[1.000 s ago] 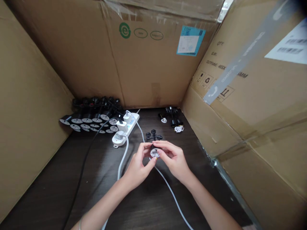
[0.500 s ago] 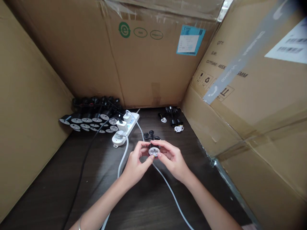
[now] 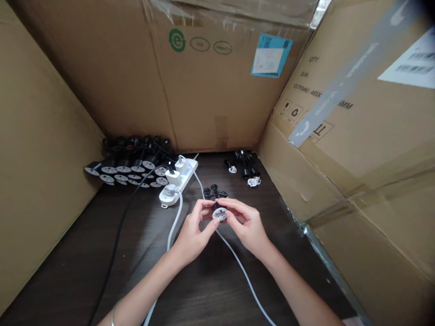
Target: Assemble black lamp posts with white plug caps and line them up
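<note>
Both hands meet over the middle of the dark wooden table (image 3: 84,271). My left hand (image 3: 193,233) and my right hand (image 3: 246,228) pinch the same small round part, a black body with a white face (image 3: 219,213), from either side. Just beyond the fingers lies a small black clustered piece (image 3: 214,191). A white cable (image 3: 238,267) runs under the hands toward the near edge.
A white power strip (image 3: 176,181) with plugs in it lies behind the hands, a black cable (image 3: 115,240) trailing from it. Rows of black parts with white faces (image 3: 129,170) lie at the back left, a few more (image 3: 244,170) at the back right. Cardboard boxes (image 3: 204,90) wall in three sides.
Both hands stayed together on the small part, shifting slightly; the fingers have turned it a little between them.
</note>
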Demonstrator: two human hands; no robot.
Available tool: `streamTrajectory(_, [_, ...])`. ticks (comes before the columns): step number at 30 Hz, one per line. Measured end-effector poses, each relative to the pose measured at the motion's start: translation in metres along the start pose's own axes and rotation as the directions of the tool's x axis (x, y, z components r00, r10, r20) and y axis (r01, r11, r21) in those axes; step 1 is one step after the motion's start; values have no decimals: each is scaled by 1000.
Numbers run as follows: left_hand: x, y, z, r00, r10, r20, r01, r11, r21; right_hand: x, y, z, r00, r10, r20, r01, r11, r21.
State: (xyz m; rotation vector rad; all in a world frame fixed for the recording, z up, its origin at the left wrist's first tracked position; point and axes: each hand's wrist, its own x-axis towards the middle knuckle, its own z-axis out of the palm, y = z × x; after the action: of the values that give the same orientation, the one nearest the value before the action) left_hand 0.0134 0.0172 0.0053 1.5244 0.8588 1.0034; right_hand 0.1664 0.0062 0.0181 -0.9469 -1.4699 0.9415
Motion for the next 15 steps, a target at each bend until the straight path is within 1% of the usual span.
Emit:
streamTrajectory(3, [0,1,0,1000,-16,-3,15,997,-76,-1,1,1,1000,-4,21,4,1000,19])
streamTrajectory(7, [1,1,0,999,-35,-38,30,993,-117,-2,1,0,1000,-3,29,2,1000,20])
streamTrajectory(11, [1,1,1,998,-29,-49,24,995,-101,-2,0,-1,998,-19,53,18,1000,17])
streamTrajectory(15, [1,0,0,999,-5,-51,1,998,-64,-2,2,0,999,-27,37,25,999,34])
